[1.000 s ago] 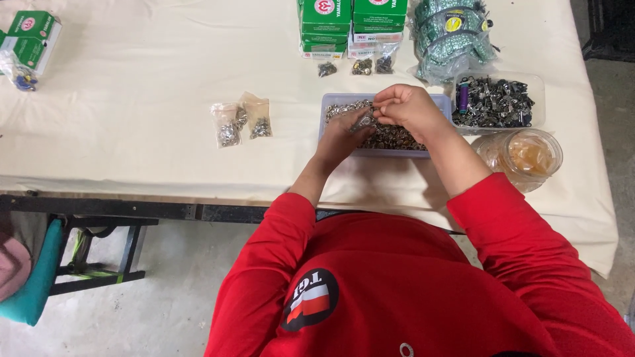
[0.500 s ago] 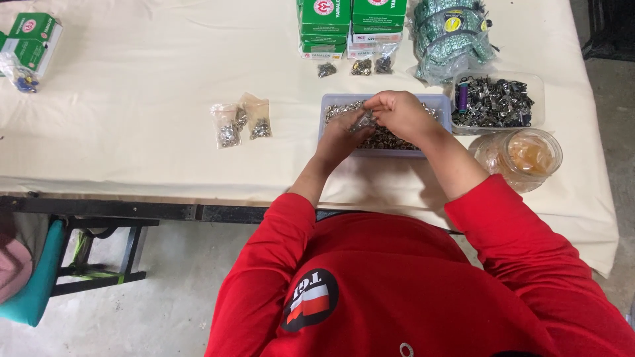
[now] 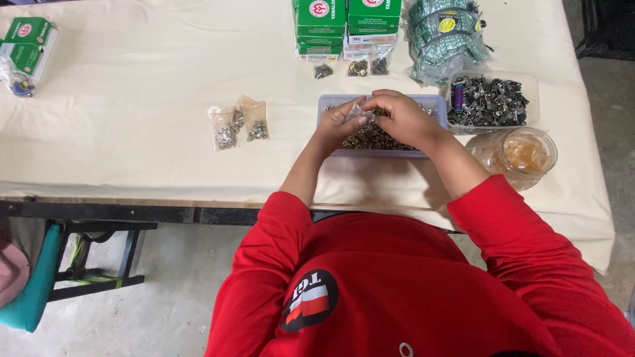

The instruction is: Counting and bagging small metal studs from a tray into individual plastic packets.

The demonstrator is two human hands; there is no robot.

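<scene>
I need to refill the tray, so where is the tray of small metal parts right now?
In the head view, the tray lies right of the table's centre, under both hands, left of a clear tub of dark parts.

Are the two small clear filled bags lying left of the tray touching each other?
Touching. The head view shows the two small clear plastic bags of metal pieces lying side by side on the cream tablecloth, their inner edges overlapping with no cloth visible between them.

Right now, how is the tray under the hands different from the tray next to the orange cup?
The pale purple tray is long, tinted and sits under both hands, left hand and right hand. The clear tray is shorter, see-through and untouched. The purple one holds brownish little metal bits; the clear one holds darker, shinier pieces and a purple stick. Both are shallow plastic trays of small hardware.
</scene>
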